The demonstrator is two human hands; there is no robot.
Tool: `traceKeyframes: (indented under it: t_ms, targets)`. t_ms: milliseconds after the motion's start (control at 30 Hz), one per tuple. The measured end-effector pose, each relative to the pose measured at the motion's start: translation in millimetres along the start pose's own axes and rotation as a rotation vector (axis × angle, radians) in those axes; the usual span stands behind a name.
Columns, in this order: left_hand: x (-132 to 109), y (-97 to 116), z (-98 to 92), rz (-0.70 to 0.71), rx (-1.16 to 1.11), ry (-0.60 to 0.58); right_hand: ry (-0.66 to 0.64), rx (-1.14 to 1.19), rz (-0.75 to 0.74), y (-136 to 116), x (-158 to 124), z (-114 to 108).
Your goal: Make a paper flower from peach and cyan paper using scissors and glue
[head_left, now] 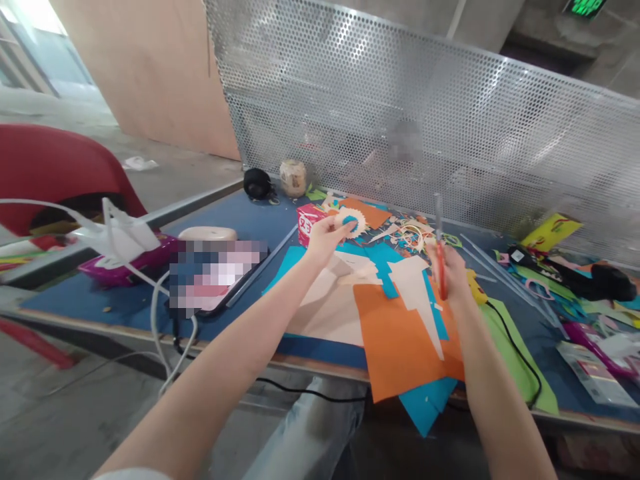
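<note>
My left hand (326, 237) pinches a cream paper ring (359, 230) with a notched, tooth-like outer edge; blue shows in its middle, and I cannot tell whether that is paper or a hole. Scissors (441, 267) with red handles are gripped in my right hand (456, 268), blades pointing up and away. Below and between my hands lie a cream sheet (330, 313), an orange sheet (395, 353), blue paper (427, 407) and a cut cream piece (419, 293) tapering to a point. The ring is apart from the scissors.
Paper scraps (413, 233) pile up before a perforated metal screen (375, 100). A red box (306, 223) stands behind my left hand. On the left are a phone (220, 273), white cables (155, 320) and a purple tissue holder (113, 267). Green paper (515, 353) lies right.
</note>
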State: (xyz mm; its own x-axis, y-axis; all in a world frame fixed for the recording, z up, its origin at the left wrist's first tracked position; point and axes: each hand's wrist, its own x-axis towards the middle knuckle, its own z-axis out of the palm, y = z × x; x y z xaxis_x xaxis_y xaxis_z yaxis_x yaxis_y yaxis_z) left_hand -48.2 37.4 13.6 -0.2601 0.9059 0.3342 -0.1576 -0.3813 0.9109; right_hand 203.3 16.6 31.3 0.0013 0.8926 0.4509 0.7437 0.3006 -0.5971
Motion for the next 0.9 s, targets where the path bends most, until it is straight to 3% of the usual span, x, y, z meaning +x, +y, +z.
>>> traceKeyframes:
  t_ms: [67, 133, 233, 400, 500, 600, 633, 700, 733, 800, 900]
  targets:
    - [0.0, -2.2, -0.2, -0.022, 0.0, 0.021, 0.071, -0.38, 0.128, 0.5, 0.5, 3.6]
    - [-0.1, -3.2, -0.1, -0.046, 0.006, 0.028, 0.111, -0.578, 0.182, 0.1, 0.3, 3.8]
    - [-2.2, -2.5, 2.5, -0.061, 0.038, 0.009, 0.063, -0.563, 0.26, -0.1, 0.4, 2.8]
    - [-11.3, 0.8, 10.1, 0.011, 0.022, -0.111, -0.294, -0.673, 0.228, 0.1, -5.1, 13.5]
    - [-18.5, 1.3, 13.5, 0.055, 0.082, -0.185, -0.34, -0.622, 0.208, -2.2, -11.8, 19.3]
    - [-25.6, 2.0, 16.3, 0.117, 0.21, -0.231, -0.206, -0.57, 0.023, -11.8, -17.7, 18.5]
    - [-27.6, 2.6, 17.1, 0.131, 0.277, -0.233, -0.123, -0.526, -0.13, -16.8, -19.2, 17.6]
    - [-31.0, 4.1, 18.7, 0.143, 0.405, -0.237, -0.097, -0.363, -0.445, -27.3, -21.3, 16.3]
    - [-32.3, 4.9, 19.5, 0.147, 0.447, -0.249, -0.075, -0.347, -0.525, -31.9, -22.0, 16.2]
    - [-34.9, 6.2, 21.0, 0.165, 0.468, -0.304, -0.081, -0.383, -0.639, -38.2, -22.9, 16.8]
    - [-38.6, 8.1, 22.8, 0.194, 0.429, -0.387, -0.096, -0.451, -0.689, -40.3, -23.4, 17.1]
